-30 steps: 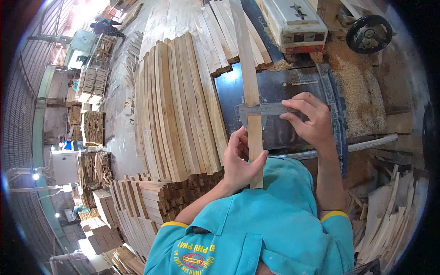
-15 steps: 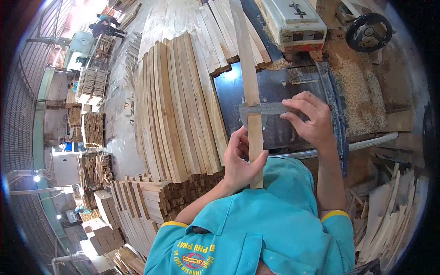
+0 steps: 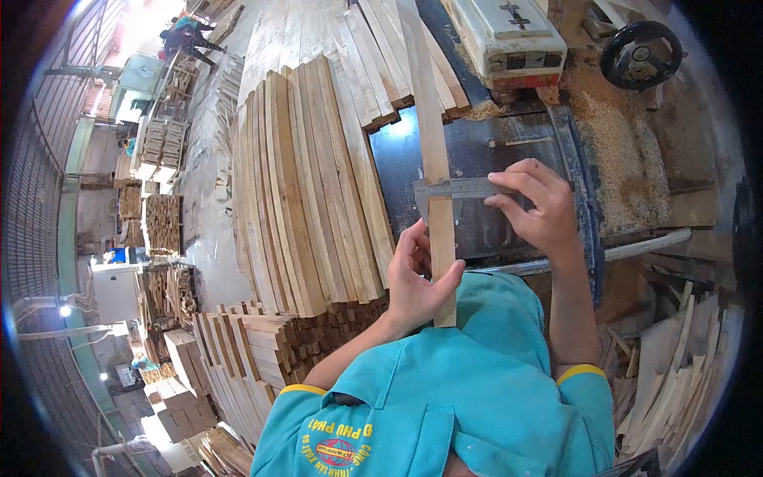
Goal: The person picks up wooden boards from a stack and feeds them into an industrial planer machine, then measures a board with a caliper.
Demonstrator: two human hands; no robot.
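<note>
A long, narrow wooden strip [image 3: 433, 147] runs from the top of the view down to my chest. My left hand [image 3: 417, 278] grips its near end, thumb on one side and fingers on the other. Across the strip lies a metal caliper [image 3: 469, 188], its jaws around the wood's width. The caliper's right end is pinched between the thumb and fingers of my right hand [image 3: 536, 203]. Beneath both hands is a dark machine table [image 3: 397, 171].
Stacked wooden strips [image 3: 310, 183] lie to the left, more boards [image 3: 369, 71] ahead. A white machine housing [image 3: 509, 40] and a black handwheel [image 3: 640, 56] stand at upper right, beside sawdust [image 3: 620, 151]. Offcuts [image 3: 675, 366] pile at lower right. A distant person [image 3: 187, 38] bends at upper left.
My hands, the caliper and the strip hold almost the same position. Far off at upper left, the people have shifted slightly.
</note>
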